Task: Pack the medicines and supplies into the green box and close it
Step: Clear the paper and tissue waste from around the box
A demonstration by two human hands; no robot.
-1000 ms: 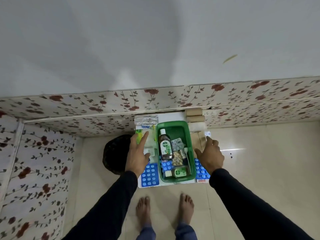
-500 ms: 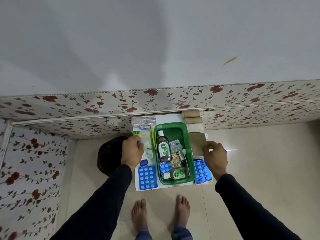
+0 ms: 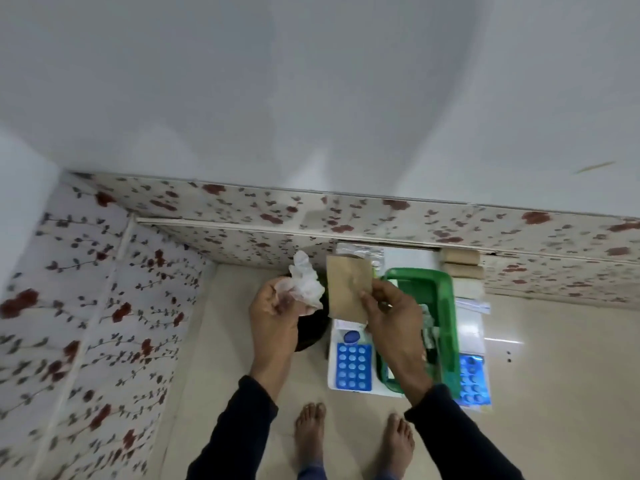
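- Standing open on a small white bench [image 3: 408, 252], the green rectangular plastic box [image 3: 446, 306] shows its rim and far inner wall; the right forearm covers most of its inside, and the few pale packets visible along its right inner side are too blurred to name.
- The right hand [image 3: 391, 317] is raised over the box's left edge, its fingers [image 3: 367, 295] pinched on the lower right corner of a flat brown paper envelope [image 3: 348, 289], which hangs upright just left of the box.
- The left hand [image 3: 273, 306] is off to the left of the bench, fingers closed around a crumpled white wad of gauze or tissue [image 3: 306, 282] that sticks up above the thumb.
- A blue blister sheet of round tablets [image 3: 353, 366] lies flat on the bench just left of the box, with a small blue round cap [image 3: 351, 337] above it.
- A second blue blister sheet [image 3: 471, 381] lies at the box's right side, partly under its rim.
- Clear plastic packets [image 3: 363, 250] rest at the bench's far left corner, behind the envelope.
- Two tan rolled bandages [image 3: 462, 263] sit stacked at the far right corner, against the wall.
- A dark round object [image 3: 311, 332] sits on the floor left of the bench, partly hidden by the left hand.
- The floor [image 3: 554, 393] is pale glossy tile; bare feet [image 3: 310, 433] stand before the bench.
- Floral-patterned panels with red blossoms [image 3: 104, 306] line the lower walls, plain white above.
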